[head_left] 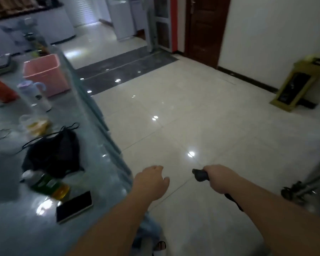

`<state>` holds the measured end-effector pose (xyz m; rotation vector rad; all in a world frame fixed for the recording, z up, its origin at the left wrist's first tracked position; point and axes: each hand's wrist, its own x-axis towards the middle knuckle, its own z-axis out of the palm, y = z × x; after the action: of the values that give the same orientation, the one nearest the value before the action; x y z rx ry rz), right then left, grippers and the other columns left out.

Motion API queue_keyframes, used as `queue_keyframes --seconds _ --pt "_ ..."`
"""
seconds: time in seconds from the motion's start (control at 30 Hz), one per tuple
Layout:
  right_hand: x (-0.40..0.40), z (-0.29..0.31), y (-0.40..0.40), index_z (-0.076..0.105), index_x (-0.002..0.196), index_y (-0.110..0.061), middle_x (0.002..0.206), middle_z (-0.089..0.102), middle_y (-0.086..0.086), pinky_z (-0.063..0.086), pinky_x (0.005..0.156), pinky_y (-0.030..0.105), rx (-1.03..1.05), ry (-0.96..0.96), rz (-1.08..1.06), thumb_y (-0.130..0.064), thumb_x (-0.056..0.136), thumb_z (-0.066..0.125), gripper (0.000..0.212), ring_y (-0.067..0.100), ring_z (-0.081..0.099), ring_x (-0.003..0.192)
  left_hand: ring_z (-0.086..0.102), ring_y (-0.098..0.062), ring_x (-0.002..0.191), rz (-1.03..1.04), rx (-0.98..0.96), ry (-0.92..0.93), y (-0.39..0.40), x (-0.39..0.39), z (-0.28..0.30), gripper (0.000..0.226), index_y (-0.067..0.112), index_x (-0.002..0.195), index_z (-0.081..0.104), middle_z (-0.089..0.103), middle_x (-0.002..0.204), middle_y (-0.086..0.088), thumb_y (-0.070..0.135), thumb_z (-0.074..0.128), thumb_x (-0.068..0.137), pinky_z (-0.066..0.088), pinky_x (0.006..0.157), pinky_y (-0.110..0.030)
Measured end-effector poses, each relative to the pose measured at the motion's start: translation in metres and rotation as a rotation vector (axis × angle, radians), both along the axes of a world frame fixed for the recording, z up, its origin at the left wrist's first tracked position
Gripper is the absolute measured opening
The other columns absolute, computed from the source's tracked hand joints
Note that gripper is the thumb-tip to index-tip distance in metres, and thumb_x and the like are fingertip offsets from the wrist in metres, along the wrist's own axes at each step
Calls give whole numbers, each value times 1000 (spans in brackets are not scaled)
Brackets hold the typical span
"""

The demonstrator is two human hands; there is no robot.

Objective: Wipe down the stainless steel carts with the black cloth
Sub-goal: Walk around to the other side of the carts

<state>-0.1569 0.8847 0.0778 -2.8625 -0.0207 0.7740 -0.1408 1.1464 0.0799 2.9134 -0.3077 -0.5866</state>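
Observation:
My right hand [221, 179] grips a bunched black cloth [200, 174]; a dark end sticks out past the knuckles and a dark strip hangs below the wrist. My left hand [151, 179] hangs over the tiled floor with loosely curled fingers and holds nothing. At the right edge, part of a stainless steel cart [316, 174] shows, with its leg and a caster wheel [289, 193]; the cart is well to the right of my right hand. Both forearms reach forward from the bottom of the view.
A glossy counter [92, 169] runs along the left with a black drawstring bag [54, 154], a bottle [46, 184], a phone [74, 206], a pink bin [46, 76] and cups. Tiled floor lies ahead. A yellow stand [297, 85] leans by the right wall near a brown door [205, 24].

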Motion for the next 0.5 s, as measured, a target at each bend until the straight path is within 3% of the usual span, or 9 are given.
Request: queue_keyframes --seconds 0.13,0.33,0.5 --pt "20 -1 -28 59 125 -22 116 64 4 49 82 32 -22 28 -214 -7 97 52 32 22 63 101 44 -27 146 -194 26 9 -25 72 -6 63 22 161 37 42 164 -2 54 38 107 36 117 -42" --pt "25 -6 -84 61 118 -22 113 66 4 55 90 41 12 48 -485 -5 92 51 32 25 65 99 42 -25 146 -478 74 25 -114 143 -10 62 23 160 38 41 165 -1 54 37 106 36 115 -43" --pt "39 -17 -158 59 126 -18 121 64 6 49 86 32 -12 103 -609 -6 97 53 32 24 63 107 45 -23 144 -652 100 15 -215 189 -18 62 24 158 40 45 161 0 55 35 105 37 113 -44"
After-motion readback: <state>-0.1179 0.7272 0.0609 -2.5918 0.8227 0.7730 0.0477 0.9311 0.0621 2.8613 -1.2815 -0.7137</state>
